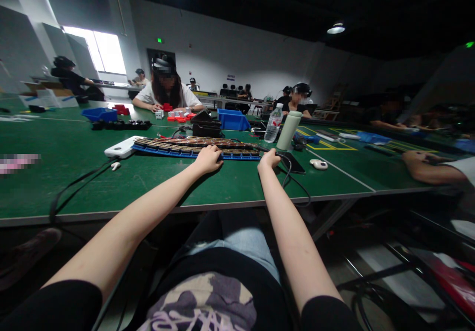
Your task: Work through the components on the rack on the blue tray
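On the green table (230,187), a long blue rack (166,150) holds rows of dark and copper-coloured parts. My left hand (209,159) rests at the rack's front edge, its fingers curled down over it; whether it grips the rack or a part is hidden. Just past the rack's right end, my right hand (269,159) is closed around something with a black cable (286,172) running from it; the thing itself is too small to make out. A black phone-like slab (293,163) lies right beside this hand.
A green bottle (289,130) and a water bottle (273,123) stand behind my right hand. A white power strip (121,146) and an earbud (116,165) lie left. Blue bins (233,119) are farther back. A person (165,86) sits opposite; another person's arm (434,166) is at right.
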`<state>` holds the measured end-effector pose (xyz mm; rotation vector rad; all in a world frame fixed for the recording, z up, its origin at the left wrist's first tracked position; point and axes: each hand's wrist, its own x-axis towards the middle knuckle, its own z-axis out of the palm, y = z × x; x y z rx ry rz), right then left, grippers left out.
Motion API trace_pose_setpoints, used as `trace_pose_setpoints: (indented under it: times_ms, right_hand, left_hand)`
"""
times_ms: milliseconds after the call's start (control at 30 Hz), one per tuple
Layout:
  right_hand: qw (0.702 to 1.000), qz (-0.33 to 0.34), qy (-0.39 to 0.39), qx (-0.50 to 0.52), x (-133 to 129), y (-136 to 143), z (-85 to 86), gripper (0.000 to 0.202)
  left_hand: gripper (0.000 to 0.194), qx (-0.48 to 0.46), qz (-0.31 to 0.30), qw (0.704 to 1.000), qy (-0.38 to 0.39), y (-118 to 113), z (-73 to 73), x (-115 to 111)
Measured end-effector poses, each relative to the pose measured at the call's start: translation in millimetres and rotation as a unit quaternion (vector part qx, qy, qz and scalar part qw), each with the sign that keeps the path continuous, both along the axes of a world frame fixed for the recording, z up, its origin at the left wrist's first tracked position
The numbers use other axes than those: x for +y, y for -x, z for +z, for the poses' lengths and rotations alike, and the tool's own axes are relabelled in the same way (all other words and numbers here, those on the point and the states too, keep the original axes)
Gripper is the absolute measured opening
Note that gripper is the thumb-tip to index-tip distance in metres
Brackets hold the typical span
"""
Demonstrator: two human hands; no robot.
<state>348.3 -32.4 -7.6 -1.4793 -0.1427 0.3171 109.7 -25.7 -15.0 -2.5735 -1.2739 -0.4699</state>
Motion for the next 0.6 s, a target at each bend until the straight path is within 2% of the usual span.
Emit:
trace_pose_setpoints:
  times_ms: [267, 600]
  right_hand:
    - [1.0, 0.0, -0.001, -0.002, 1.8, -2.5, -1.8, 0.028]
    - [1.0, 0.012, 0.004, 0.002, -8.0, 5.5, 6.5, 0.026]
  left_hand:
    - [0.036, 0.009, 0.006, 1.0, 0.005, -0.5, 2.2, -2.1]
    - [0.035, -0.004, -0.005, 1.0, 0.002, 0.2, 0.9, -0.5]
